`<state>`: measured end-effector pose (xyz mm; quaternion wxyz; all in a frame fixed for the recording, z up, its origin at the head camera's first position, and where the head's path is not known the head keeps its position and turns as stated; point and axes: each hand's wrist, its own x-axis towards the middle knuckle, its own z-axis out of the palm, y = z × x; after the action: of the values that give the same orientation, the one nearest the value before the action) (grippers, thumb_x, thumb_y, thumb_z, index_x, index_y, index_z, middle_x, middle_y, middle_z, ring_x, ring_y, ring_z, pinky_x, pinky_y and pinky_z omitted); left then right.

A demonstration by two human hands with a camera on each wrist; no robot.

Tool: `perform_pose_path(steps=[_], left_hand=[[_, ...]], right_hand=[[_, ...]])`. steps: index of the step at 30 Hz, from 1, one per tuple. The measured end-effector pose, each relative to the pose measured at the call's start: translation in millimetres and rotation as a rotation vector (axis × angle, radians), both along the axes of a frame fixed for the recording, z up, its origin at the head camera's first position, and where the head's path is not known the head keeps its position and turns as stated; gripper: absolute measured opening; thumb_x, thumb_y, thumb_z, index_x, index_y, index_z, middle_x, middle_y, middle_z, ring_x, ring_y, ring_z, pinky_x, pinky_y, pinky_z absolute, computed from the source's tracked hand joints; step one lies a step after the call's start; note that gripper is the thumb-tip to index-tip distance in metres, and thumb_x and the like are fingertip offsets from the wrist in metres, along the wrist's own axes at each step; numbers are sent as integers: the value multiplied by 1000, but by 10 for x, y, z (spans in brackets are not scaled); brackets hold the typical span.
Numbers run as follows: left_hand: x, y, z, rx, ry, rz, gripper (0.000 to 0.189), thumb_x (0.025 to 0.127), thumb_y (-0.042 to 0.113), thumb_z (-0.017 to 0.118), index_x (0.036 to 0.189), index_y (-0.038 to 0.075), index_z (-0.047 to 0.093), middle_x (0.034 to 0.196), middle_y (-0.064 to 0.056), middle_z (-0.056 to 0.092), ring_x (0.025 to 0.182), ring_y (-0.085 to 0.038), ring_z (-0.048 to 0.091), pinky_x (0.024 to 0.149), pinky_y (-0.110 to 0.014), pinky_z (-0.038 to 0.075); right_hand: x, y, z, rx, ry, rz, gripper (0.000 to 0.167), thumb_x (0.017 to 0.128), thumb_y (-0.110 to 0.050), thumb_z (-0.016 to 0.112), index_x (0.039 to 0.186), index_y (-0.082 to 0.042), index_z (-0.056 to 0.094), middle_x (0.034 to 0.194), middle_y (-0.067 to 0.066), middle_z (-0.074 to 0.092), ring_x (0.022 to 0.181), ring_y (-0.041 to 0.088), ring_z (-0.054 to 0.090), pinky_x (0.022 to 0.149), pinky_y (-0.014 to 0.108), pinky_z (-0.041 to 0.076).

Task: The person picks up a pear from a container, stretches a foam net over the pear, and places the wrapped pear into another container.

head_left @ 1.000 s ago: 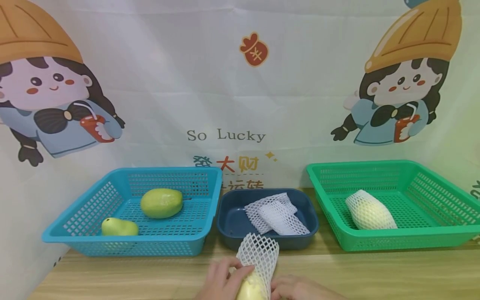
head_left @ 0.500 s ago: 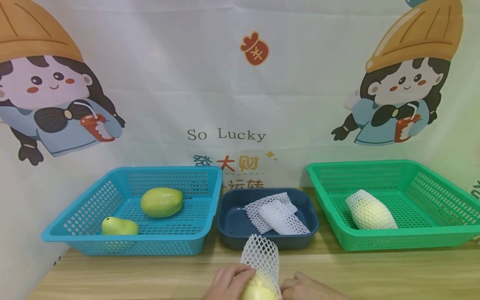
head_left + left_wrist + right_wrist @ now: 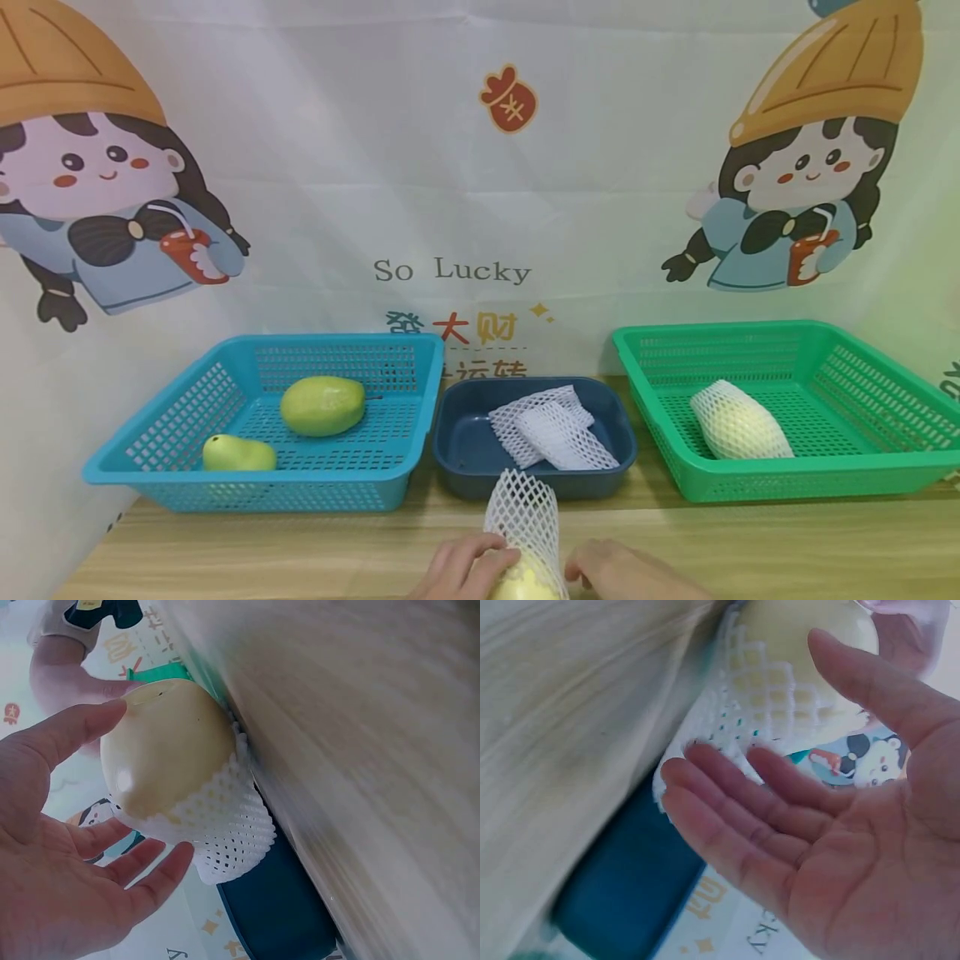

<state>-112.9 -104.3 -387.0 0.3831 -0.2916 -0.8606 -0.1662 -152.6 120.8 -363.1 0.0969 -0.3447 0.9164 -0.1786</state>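
A smooth, pale yellow fruit (image 3: pixel 176 742) lies on the wooden table at the bottom centre, its far part inside a white foam net sleeve (image 3: pixel 523 517). The sleeve's loose end points away toward the navy tub. My left hand (image 3: pixel 465 568) holds the fruit from the left, thumb on its bare near end and fingers along the netted side in the left wrist view. My right hand (image 3: pixel 626 571) is at the right of the sleeve, fingers loosely bent. In the right wrist view its fingertips (image 3: pixel 679 769) overlap the netting, and its thumb is beside the fruit.
A navy tub (image 3: pixel 465 485) with folded foam net sleeves (image 3: pixel 566 433) stands just beyond the hands. At left, a blue basket (image 3: pixel 300 479) holds two green fruits (image 3: pixel 322 406). On the right, a green basket (image 3: pixel 810 468) holds a netted pale fruit (image 3: pixel 742 425). A printed curtain hangs behind.
The fruit and sleeve have shifted a little to the right with my left hand. My right hand has moved slightly right, and its fingers have loosened beside the sleeve.
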Motion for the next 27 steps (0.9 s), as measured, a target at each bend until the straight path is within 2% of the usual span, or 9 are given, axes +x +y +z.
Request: perform_pose_path(steps=[3,5,8,10,14,17,21,24,27], left_hand=[[12,22,-23,13,-4,28,47,68,51,74,106,25,62,107,8,59,88,-5,54,65,-14,45],[21,37,-28,31,-26,30,45,68,49,75,105,26,63,106,7,59,84,-5,53,62,-14,44],[44,63,-23,65,-105,28,41,72,49,72,105,26,64,102,8,57,80,-5,51,57,-15,42],[44,89,-36,101,-102,34,39,74,49,70,104,24,64,98,9,57,78,-5,52,57,-16,43],[34,134,-76,151,-40,65,40,75,48,71,99,17,65,92,9,60,77,-4,55,61,-16,46],[27,151,-104,160,-15,77,38,74,44,71,96,13,66,92,7,60,76,-3,54,64,-14,45],[30,165,-131,137,12,111,41,74,44,71,98,11,65,93,5,62,75,-3,56,63,-13,45],[43,171,-130,121,-8,139,46,72,45,73,101,10,64,94,4,63,75,-4,58,60,-14,46],[56,173,-122,124,-47,146,48,71,46,74,101,9,63,95,3,63,74,-5,58,58,-14,46]], right_hand=[[30,-20,31,-72,-19,-54,53,79,-46,67,115,-9,51,108,4,57,94,14,55,79,31,49],[47,-52,24,-117,114,11,59,80,-50,65,119,-9,49,115,7,54,101,18,55,83,32,49],[90,-129,-23,-193,409,109,55,83,-50,61,118,-9,52,114,6,52,100,19,53,82,30,49],[127,-181,-56,-224,570,145,50,85,-49,61,117,-11,52,112,4,51,97,18,53,78,29,50],[212,-266,-98,-236,610,122,48,86,-48,60,119,-16,52,111,1,51,91,15,54,70,24,50],[263,-302,-112,-231,539,73,49,86,-52,58,121,-18,51,112,1,51,90,15,54,65,20,49],[288,-339,-134,-250,618,43,48,84,-51,60,118,-18,53,111,-1,53,89,12,55,63,17,48],[282,-357,-147,-268,740,39,46,82,-49,64,114,-17,55,111,-1,54,90,11,56,66,16,49],[277,-364,-145,-275,773,49,46,82,-49,64,112,-16,56,113,-1,54,93,11,56,70,18,50]])
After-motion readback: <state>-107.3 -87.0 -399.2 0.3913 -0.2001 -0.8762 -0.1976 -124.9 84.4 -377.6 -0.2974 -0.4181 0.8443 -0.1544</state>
